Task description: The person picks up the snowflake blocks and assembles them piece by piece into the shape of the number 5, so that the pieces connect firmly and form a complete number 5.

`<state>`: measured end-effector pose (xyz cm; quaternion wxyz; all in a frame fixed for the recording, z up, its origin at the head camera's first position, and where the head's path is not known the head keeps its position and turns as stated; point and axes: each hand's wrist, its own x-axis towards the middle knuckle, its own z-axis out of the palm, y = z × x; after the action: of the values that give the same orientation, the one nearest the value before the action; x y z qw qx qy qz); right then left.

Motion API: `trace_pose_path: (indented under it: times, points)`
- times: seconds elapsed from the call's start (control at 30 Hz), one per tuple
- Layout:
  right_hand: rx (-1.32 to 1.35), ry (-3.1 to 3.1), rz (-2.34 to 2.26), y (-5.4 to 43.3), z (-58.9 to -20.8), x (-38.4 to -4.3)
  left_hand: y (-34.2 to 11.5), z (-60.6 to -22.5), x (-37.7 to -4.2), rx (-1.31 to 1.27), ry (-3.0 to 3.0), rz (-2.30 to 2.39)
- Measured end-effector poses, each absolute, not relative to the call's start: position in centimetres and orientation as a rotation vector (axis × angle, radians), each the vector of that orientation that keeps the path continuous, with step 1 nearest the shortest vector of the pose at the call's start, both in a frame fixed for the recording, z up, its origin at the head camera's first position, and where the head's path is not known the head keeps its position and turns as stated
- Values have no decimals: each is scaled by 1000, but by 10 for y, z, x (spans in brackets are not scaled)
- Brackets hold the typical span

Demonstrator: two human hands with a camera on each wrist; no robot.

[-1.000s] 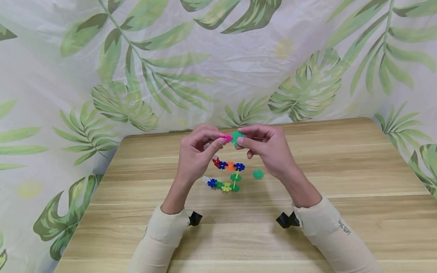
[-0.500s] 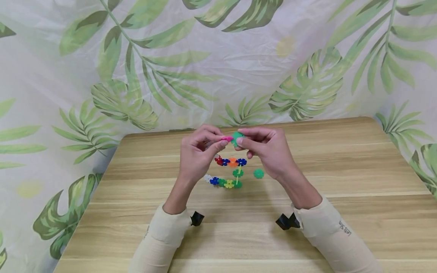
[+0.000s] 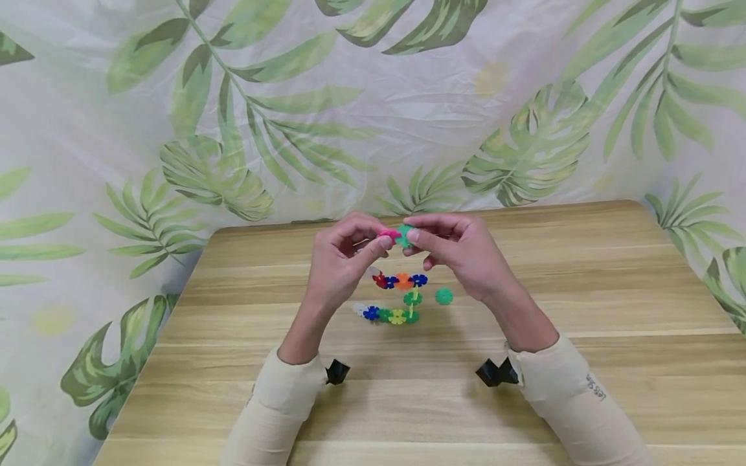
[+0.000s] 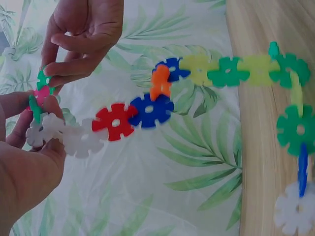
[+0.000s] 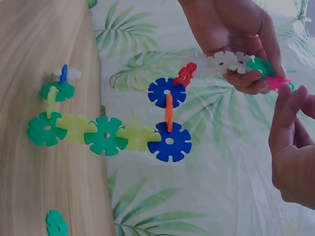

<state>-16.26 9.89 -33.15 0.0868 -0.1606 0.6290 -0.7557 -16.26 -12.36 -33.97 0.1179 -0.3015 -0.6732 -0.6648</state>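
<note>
Above the far part of the table, my left hand (image 3: 340, 259) pinches a pink snowflake disc (image 3: 389, 234) between thumb and fingers. My right hand (image 3: 466, 255) pinches a green snowflake disc (image 3: 403, 235), its edge right at the pink disc's edge. From the left hand hangs a linked chain of notched discs. In the left wrist view it runs from white discs (image 4: 83, 138) by the palm through a red disc (image 4: 114, 123), blue and orange ones, then yellow and green, to a white disc (image 4: 295, 209) at the far end. Fingers partly hide the joint.
A loose green disc (image 3: 443, 296) lies on the wooden table (image 3: 583, 291), right of the chain. A leaf-patterned cloth (image 3: 408, 116) hangs behind the table's far edge. Black angular pieces (image 3: 495, 373) stick out at the cuffs.
Both hands keep their pinch on the pink and green discs, which have tilted slightly. The hanging chain has swayed a little to the right.
</note>
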Motion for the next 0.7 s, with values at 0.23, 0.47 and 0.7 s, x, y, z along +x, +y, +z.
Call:
trace_pose_path:
  times: [0.23, 0.47, 0.7]
  points:
    - [-482, 1989, -2118, 105, -332, -168, -125, -339, -164, -824, -2034, -1921]
    - [-513, 2141, -1982, 116, -335, -171, -128, -336, -163, -760, -2117, -1976]
    - [-535, 2232, -1849, 134, -343, -177, -131, -334, -164, -712, -2167, -1970]
